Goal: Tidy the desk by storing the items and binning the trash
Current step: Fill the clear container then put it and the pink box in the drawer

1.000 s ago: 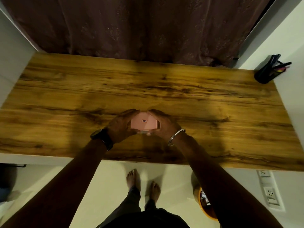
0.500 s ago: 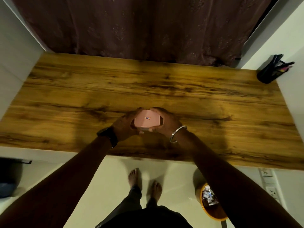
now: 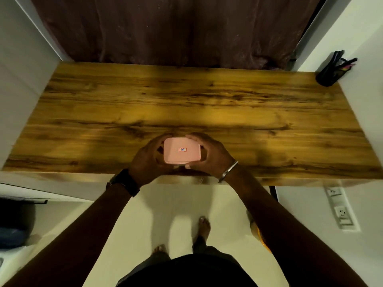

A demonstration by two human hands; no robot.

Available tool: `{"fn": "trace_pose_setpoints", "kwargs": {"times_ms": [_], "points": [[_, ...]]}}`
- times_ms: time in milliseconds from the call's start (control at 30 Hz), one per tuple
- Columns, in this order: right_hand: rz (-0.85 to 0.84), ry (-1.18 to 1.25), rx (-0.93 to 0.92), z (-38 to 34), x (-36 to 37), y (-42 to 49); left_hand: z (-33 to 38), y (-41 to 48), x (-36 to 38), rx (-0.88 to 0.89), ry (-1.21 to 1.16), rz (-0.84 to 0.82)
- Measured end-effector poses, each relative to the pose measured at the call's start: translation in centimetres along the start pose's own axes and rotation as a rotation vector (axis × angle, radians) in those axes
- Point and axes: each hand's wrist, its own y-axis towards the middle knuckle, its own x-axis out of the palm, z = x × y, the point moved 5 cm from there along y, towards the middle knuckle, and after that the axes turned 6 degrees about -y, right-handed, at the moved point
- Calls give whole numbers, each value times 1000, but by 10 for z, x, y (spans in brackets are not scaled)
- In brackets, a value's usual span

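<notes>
A small pink box [image 3: 182, 150] with a tiny red-framed label on its lid is held over the near edge of the wooden desk [image 3: 186, 104]. My left hand [image 3: 148, 160] clasps its left side and my right hand [image 3: 209, 155] clasps its right side. Fingers of both hands wrap round the box's far and near edges. The box's underside is hidden, so I cannot tell whether it rests on the desk or is lifted off it.
A black pen holder [image 3: 331, 72] with pens stands at the desk's far right corner. An orange bin [image 3: 260, 235] sits on the floor under my right forearm. A dark curtain [image 3: 176, 30] hangs behind the desk. A power strip [image 3: 339, 210] is on the right wall.
Both hands have drawn the pink box toward me, from mid-desk to the desk's near edge. The grip on it is unchanged.
</notes>
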Motion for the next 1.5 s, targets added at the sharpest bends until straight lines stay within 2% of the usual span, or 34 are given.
{"fn": "trace_pose_setpoints", "kwargs": {"times_ms": [167,333,433,500,600,667,733,833,1000,1100,1300,1500], "points": [[-18,-33,122,-17,53,-47,-33,-56,4,-55,-18,-89],[50,74,190,-36,96,-93,-54,-99,7,-15,23,-159],[90,200,311,-39,117,-114,-59,-118,9,-20,21,-159],[209,441,477,-36,133,-127,-65,-128,11,-42,26,-155],[522,1141,916,-8,177,-143,-76,-139,17,-66,10,-192],[537,1575,1142,11,215,-141,-85,-146,20,-97,1,-195],[481,1747,1217,29,240,-130,-92,-151,22,-129,-7,-186],[469,1795,1267,45,255,-109,-100,-153,21,-126,-10,-149],[613,1829,1218,63,267,-67,-106,-151,9,-111,-36,-93],[641,1777,1247,70,278,-60,-101,-152,2,-82,-38,-69],[629,1655,1306,76,285,-82,-89,-160,-10,-67,-40,-45],[670,1729,1364,55,297,-142,-73,-178,-25,-25,-22,-35]]}}
